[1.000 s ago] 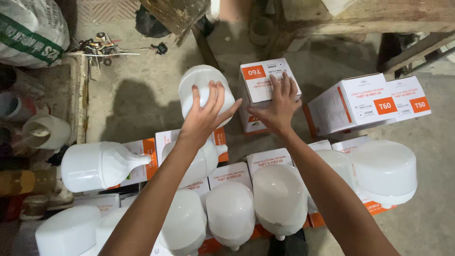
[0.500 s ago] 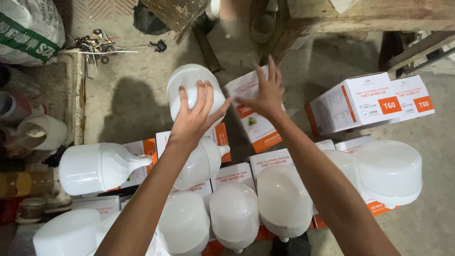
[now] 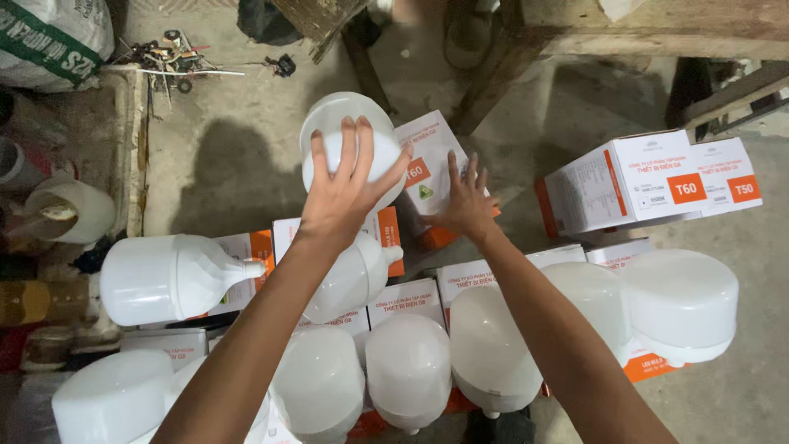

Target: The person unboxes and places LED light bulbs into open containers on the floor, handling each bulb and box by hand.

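My left hand grips the domed top of a large white bulb, holding it above the floor. Beside it, my right hand presses on a white and orange carton that is tilted with its open end toward the bulb. Whether the bulb's base is inside the carton cannot be seen. Below my arms, several large white bulbs stand on more white and orange boxes.
Two closed cartons lie on the concrete floor at right. One bulb lies on its side at left. A white sack, scattered small metal parts and wooden table legs are at the back.
The carton has tipped from upright to leaning toward the bulb, my right hand sliding down its side. The bulb in my left hand has moved right, closer to the carton.
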